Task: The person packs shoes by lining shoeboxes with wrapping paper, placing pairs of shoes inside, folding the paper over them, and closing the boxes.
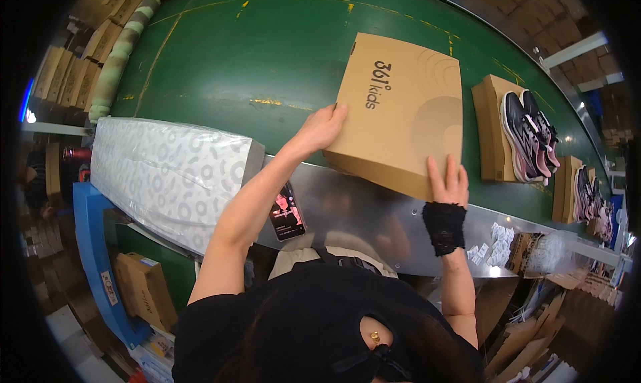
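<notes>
A closed brown cardboard shoebox (pixel 400 109) with dark printing on its lid lies in front of me, between both my hands. It sits over the near edge of the green belt, slightly turned. My left hand (pixel 325 126) grips its left side, thumb side near the lid's edge. At the near right corner, my right hand (pixel 447 182), with a black wristband (pixel 445 228), holds the box with fingers laid along the lid and side. The box hides the undersides of both hands.
The green conveyor belt (pixel 220 56) has a metal ledge (pixel 340 203) in front. To the left lies a stack wrapped in patterned paper (pixel 173 176); a phone (pixel 287 213) is beside it. At right, sneakers (pixel 527 136) rest on another shoebox (pixel 491 129), near small white packets (pixel 497 246).
</notes>
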A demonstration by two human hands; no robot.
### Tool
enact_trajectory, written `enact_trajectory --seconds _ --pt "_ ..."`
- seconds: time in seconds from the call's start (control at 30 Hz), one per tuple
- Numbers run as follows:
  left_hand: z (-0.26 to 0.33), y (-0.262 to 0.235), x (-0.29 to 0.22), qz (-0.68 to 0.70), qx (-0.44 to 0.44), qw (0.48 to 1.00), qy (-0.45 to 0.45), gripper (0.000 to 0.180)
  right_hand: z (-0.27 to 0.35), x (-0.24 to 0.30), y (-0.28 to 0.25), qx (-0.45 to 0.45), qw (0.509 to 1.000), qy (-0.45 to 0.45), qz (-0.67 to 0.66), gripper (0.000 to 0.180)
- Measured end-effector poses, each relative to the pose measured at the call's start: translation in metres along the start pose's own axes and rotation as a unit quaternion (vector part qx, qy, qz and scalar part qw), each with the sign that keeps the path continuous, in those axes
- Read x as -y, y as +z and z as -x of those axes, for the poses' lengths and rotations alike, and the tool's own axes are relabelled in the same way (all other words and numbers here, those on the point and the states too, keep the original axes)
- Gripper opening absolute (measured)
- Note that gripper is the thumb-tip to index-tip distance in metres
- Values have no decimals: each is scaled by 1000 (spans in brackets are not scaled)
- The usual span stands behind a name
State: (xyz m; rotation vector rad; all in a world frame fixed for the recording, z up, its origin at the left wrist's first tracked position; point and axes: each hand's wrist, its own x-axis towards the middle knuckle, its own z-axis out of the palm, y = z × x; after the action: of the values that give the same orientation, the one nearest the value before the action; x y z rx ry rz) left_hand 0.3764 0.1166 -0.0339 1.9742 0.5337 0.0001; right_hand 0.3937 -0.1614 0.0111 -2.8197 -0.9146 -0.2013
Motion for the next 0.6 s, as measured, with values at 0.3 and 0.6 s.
enact_trajectory --seconds 0.3,0.6 --pt "50 46 -5 -28 74 997 7 52 76 -8 41 -8 994 37 107 59" --pt "98 75 -11 62 13 997 54 44 59 61 46 -92 987 -111 -65 64"
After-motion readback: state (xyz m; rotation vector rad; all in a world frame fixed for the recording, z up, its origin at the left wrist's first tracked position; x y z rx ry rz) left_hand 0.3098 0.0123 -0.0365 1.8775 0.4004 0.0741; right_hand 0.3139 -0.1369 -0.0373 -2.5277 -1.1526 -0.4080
